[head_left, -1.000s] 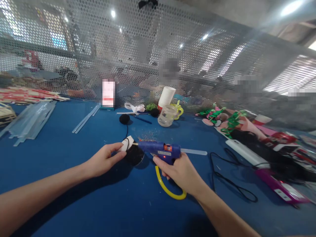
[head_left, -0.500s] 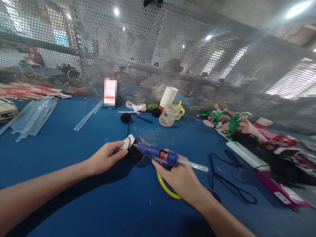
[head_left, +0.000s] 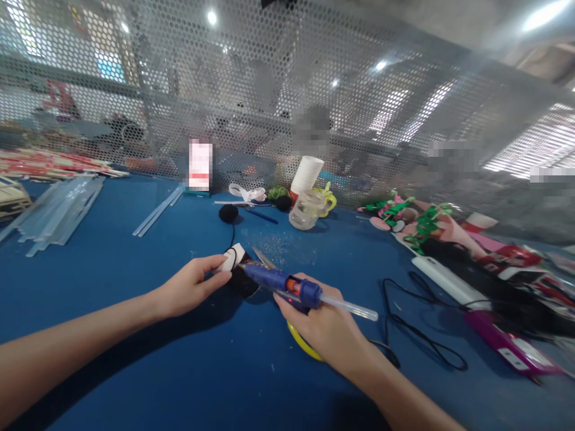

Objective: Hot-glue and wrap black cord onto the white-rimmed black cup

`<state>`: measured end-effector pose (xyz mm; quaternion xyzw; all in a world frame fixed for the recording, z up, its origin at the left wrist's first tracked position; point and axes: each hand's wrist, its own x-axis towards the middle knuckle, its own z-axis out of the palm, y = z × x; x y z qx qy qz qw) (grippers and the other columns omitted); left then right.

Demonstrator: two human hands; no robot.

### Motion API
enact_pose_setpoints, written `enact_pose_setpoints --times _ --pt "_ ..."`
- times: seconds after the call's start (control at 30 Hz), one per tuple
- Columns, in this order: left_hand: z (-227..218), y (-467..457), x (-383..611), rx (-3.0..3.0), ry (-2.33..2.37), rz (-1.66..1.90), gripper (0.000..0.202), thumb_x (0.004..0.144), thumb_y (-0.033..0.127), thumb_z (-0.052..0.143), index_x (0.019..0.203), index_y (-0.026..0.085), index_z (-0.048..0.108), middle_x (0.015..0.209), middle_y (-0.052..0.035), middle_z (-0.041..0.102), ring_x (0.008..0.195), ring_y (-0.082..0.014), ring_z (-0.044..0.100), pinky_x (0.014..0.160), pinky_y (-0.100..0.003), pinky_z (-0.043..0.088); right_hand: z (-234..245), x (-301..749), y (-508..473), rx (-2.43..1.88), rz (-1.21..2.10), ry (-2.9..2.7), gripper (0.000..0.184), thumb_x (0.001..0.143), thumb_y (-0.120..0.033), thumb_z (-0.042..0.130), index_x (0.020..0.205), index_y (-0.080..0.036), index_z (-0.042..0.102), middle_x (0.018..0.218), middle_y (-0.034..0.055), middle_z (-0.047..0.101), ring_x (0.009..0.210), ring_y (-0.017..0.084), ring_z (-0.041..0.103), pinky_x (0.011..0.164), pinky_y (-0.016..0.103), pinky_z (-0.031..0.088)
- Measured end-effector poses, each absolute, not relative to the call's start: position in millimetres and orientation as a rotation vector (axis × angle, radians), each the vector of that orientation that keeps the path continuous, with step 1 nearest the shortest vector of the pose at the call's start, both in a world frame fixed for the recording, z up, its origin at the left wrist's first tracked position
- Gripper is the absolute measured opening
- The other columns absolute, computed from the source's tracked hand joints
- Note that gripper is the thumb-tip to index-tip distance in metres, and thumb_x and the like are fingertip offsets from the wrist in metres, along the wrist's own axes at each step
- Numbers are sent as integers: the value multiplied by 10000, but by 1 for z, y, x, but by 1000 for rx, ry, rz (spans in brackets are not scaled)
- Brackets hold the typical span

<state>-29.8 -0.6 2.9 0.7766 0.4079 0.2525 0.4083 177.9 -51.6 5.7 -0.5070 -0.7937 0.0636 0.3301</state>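
My left hand (head_left: 193, 286) pinches a white cup-like piece (head_left: 232, 258) by its left side, fingers closed. Its lower right part (head_left: 242, 284) is black, and black yarn crosses the white. The yarn runs back to a small black yarn ball (head_left: 228, 213). In my right hand (head_left: 327, 326) is a blue hot glue gun (head_left: 274, 279), its nozzle pointing left at the piece; whether it touches is unclear. A clear glue stick (head_left: 350, 307) protrudes from the gun's back. Scissors (head_left: 300, 345) with a yellow handle lie partly hidden beneath it.
Clear strips (head_left: 63, 209) lie at left. A phone (head_left: 200, 166) stands by the perforated screen. Behind my hands are a clear mug (head_left: 306, 211) and stacked paper cups (head_left: 309, 172). A black cord (head_left: 424, 341) loops right, near a purple power strip (head_left: 503, 342) and craft flowers (head_left: 424, 230).
The glue gun has shifted slightly down and left along with my right hand, showing more of the scissor blades. My left hand and the white piece stay nearly in place.
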Motion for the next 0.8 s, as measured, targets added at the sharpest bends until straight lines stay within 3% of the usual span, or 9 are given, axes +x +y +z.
enact_pose_setpoints --times 0.2,0.8 --pt "2 -1 -31 1968 997 642 281 793 328 373 884 113 529 852 -57 548 817 -195 471 760 -300 373 11 175 -54 -1412 360 -2000 99 742 -239 461 709 -189 540 578 9 565 493 123 516 478 233 418" --pt "4 0 -33 2059 986 596 303 809 324 356 950 113 521 845 -48 542 832 -200 480 794 -311 377 19 179 -53 -1420 277 -2033 144 724 -242 453 703 -212 592 547 23 580 477 151 534 439 251 406"
